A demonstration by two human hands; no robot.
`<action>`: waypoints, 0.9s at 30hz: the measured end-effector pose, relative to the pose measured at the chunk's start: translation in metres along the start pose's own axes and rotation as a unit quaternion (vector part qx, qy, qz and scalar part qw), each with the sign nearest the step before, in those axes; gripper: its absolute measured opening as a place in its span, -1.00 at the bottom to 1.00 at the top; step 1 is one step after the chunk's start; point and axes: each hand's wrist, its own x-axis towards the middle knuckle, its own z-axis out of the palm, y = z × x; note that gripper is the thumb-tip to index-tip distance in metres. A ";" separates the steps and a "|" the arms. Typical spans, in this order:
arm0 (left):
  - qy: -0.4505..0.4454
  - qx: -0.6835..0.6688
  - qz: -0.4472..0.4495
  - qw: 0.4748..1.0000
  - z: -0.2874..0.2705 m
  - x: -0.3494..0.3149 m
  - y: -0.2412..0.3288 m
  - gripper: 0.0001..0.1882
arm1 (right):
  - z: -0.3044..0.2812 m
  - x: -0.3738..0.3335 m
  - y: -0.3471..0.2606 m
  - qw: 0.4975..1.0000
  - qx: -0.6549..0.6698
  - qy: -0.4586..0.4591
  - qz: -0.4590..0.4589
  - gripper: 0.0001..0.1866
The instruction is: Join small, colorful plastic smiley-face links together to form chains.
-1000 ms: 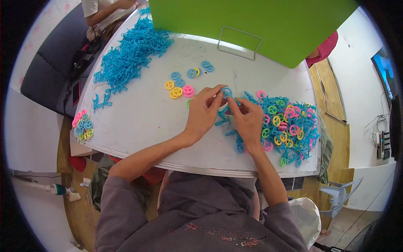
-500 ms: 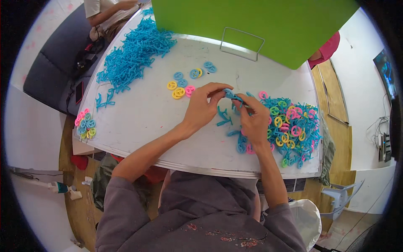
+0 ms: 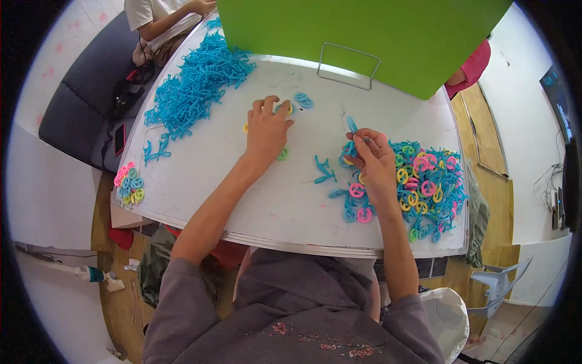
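Observation:
My left hand (image 3: 265, 128) is open, its fingers spread and curved over a loose group of small plastic wheels. Most of that group is hidden beneath it. A green wheel (image 3: 282, 154) shows beside the palm, and two blue wheels (image 3: 304, 100) lie just beyond the fingertips. Further right, my right hand (image 3: 374, 159) pinches a blue plastic piece (image 3: 352, 125) that sticks up past the fingers. Its lower part is partly covered by the fingers. Loose blue branched pieces (image 3: 324, 170) lie on the table left of this hand.
A large heap of blue branched pieces (image 3: 197, 85) covers the far left. Blue pieces with coloured wheels (image 3: 424, 188) pile up at right. More wheels (image 3: 128, 182) sit by the left edge. A green panel (image 3: 364, 42) with a wire handle stands behind; another person's arm (image 3: 167, 27) is far left.
My hands have parted. The left released the blue piece and moved left over the wheels, fingers spreading; the right keeps the piece. A green wheel now shows beside my left hand.

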 end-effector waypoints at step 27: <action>-0.180 -0.598 -0.220 0.750 -0.035 -0.001 0.055 -0.85 | 0.012 -0.005 -0.008 0.988 -0.129 -0.014 -0.081 -0.78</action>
